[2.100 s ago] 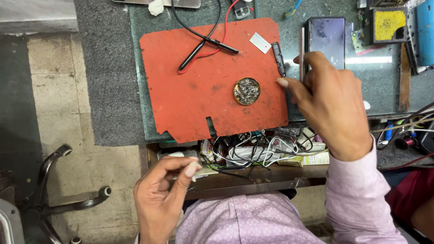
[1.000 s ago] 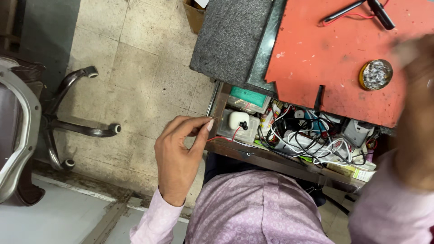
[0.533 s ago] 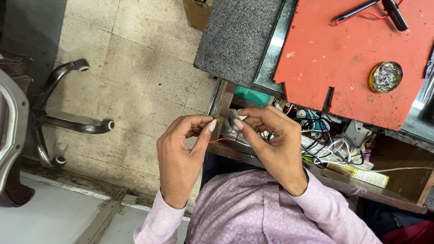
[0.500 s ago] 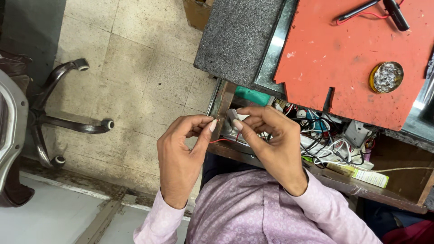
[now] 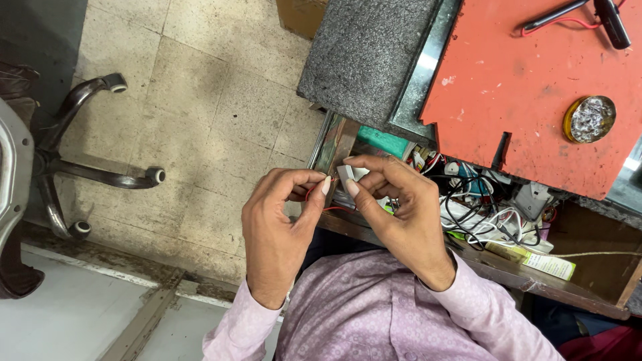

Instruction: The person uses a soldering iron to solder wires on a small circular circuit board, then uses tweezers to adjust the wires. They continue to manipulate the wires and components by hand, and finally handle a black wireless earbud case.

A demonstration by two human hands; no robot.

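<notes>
A person's 2 hands meet just off the front edge of the table [image 5: 364, 63], above an open shelf [image 5: 588, 284] crammed with tangled cables [image 5: 478, 214], a white adapter and small boxes. The left hand [image 5: 277, 234] pinches a thin red wire [image 5: 314, 194] between thumb and forefinger, fingers closed on it. The right hand [image 5: 401, 214] grips a small grey-white part [image 5: 349, 174] at its fingertips, close beside the left thumb. Open tiled floor [image 5: 200, 120] spreads to the left as far as a chair base [image 5: 87, 167]. On the table, a red mat [image 5: 521, 87] carries a round gold tin [image 5: 588, 119] of metallic scraps near its front edge.
</notes>
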